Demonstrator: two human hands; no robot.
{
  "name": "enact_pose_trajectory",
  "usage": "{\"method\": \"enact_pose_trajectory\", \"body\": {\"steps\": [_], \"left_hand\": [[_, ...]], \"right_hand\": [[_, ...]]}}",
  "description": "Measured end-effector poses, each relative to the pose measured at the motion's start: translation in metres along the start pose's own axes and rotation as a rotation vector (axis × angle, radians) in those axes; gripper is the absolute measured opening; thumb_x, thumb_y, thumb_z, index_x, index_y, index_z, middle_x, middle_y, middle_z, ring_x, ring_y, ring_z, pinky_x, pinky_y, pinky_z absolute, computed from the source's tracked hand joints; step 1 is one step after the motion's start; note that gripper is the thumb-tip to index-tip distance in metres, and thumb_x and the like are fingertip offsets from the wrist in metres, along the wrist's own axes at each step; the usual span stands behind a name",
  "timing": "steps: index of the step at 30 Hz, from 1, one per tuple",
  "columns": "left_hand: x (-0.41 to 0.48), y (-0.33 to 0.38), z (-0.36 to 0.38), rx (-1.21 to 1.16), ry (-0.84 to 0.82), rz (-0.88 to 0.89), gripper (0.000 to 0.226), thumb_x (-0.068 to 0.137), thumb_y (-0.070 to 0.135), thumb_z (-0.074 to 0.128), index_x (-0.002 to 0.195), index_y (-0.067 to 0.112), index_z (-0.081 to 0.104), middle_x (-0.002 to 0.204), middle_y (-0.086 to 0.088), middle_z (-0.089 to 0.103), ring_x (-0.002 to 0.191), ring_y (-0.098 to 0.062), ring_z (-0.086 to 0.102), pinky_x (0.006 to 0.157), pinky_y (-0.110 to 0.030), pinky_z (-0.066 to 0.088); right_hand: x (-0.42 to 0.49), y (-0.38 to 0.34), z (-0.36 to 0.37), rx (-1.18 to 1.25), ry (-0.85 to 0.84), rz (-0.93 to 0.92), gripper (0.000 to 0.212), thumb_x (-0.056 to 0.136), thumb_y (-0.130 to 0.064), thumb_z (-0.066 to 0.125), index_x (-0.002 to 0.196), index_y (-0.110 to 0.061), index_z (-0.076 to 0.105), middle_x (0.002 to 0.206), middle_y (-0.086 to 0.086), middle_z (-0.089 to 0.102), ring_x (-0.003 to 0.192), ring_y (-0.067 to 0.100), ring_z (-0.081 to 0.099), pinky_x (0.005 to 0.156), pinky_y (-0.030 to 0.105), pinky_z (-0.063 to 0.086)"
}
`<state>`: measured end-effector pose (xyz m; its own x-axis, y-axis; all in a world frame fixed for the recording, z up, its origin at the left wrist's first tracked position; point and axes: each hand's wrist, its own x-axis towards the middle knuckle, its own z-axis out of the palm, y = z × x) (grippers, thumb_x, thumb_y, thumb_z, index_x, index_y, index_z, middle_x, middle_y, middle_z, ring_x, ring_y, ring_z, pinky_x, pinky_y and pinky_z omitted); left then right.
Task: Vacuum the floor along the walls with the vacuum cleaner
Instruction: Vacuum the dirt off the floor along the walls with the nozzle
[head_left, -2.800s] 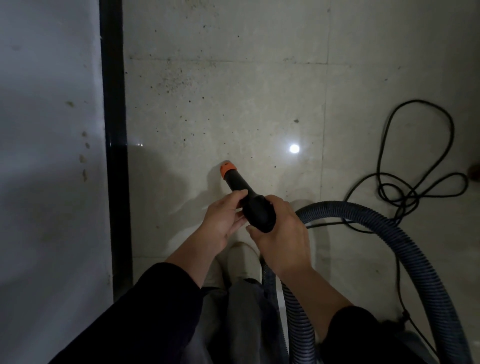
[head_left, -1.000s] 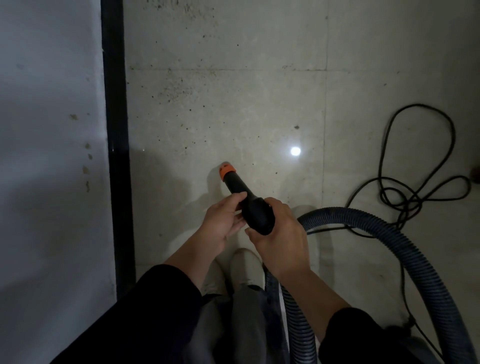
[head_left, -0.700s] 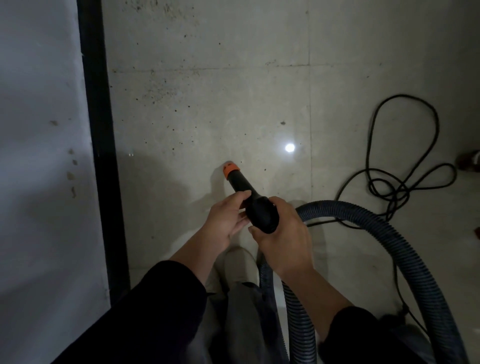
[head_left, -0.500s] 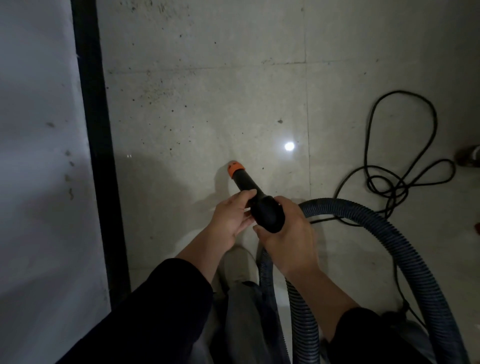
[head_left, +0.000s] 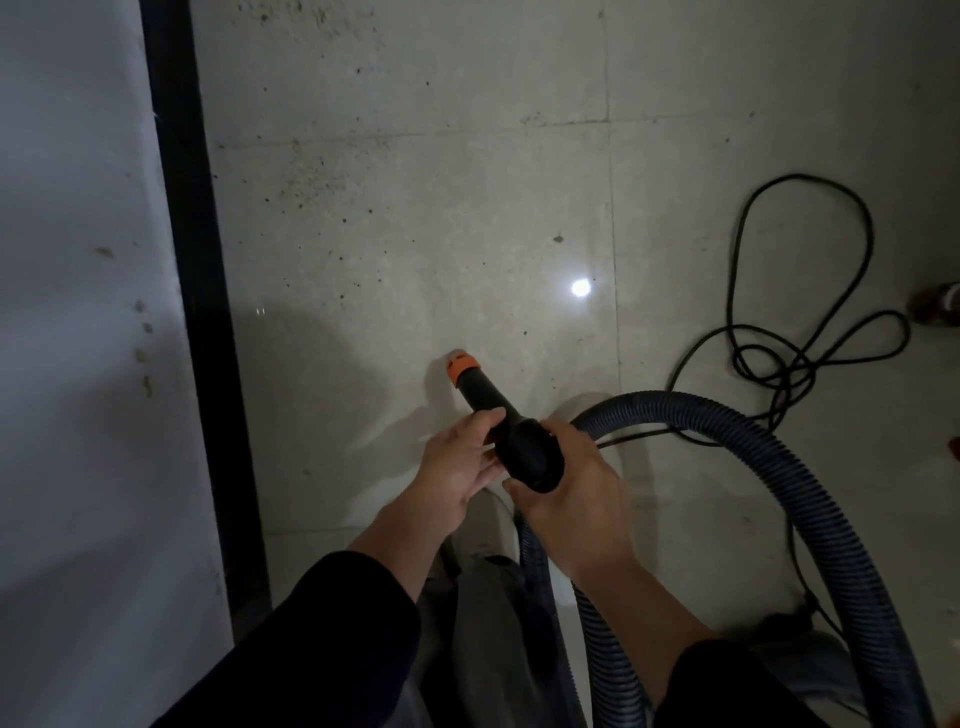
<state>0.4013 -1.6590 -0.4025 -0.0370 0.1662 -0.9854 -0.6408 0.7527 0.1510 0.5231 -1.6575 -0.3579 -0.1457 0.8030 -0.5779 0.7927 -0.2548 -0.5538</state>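
A: Both forearms reach forward, and the right hand (head_left: 571, 501) is wrapped round the fat rear end of the black nozzle (head_left: 485, 402).

B: The left hand (head_left: 454, 465) clasps its neck, thumb on top, fingers beneath.

A: The orange tip (head_left: 458, 368) is angled down at the floor (head_left: 415, 208), some way out from the black skirting (head_left: 197, 312). The hose (head_left: 779, 452) loops away right.

Black vacuum nozzle (head_left: 501, 423) (orange tip), angled down at speckled floor (head_left: 415, 218).

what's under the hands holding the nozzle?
Under the left hand and right hand on the nozzle: a pale shoe, grey trouser leg and the hose. Shoe partly covered.
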Motion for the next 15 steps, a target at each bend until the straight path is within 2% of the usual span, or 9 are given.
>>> {"method": "enact_pose_trajectory", "body": {"steps": [3,8,12,15], "left_hand": [[0.003,0.005,0.002,-0.01,-0.002,0.022,0.015,0.094,0.025,0.064,0.104,0.014,0.06,0.1,-0.004,0.068,0.087,-0.015,0.07,0.069,-0.022,0.059],[0.014,0.021,0.005,0.006,0.001,0.086,0.01,0.093,0.025,0.065,0.095,0.016,0.061,0.095,-0.003,0.069,0.088,-0.016,0.07,0.075,-0.025,0.058],[0.023,0.032,0.005,0.023,-0.014,0.13,0.018,0.093,0.025,0.065,0.105,0.013,0.062,0.1,-0.005,0.071,0.095,-0.02,0.07,0.079,-0.028,0.058],[0.028,0.04,0.005,0.032,-0.017,0.145,0.01,0.094,0.025,0.064,0.098,0.016,0.062,0.102,-0.005,0.069,0.098,-0.02,0.069,0.077,-0.027,0.058]], "right_hand": [[0.005,-0.002,0.001,0.011,0.011,-0.005,0.054,0.072,-0.017,0.081,0.12,-0.019,0.057,0.105,-0.002,0.061,0.094,0.02,0.061,0.081,0.041,0.055],[0.022,-0.008,0.0,0.045,0.031,-0.02,0.055,0.073,-0.018,0.081,0.122,-0.02,0.056,0.109,-0.002,0.061,0.096,0.019,0.06,0.083,0.04,0.053],[0.034,-0.012,0.003,0.033,0.047,-0.048,0.053,0.075,-0.022,0.08,0.122,-0.021,0.055,0.108,-0.005,0.061,0.094,0.016,0.06,0.082,0.036,0.053],[0.041,-0.015,0.004,0.043,0.054,-0.059,0.052,0.076,-0.023,0.08,0.121,-0.021,0.055,0.107,-0.005,0.059,0.094,0.015,0.058,0.082,0.035,0.052]]}}
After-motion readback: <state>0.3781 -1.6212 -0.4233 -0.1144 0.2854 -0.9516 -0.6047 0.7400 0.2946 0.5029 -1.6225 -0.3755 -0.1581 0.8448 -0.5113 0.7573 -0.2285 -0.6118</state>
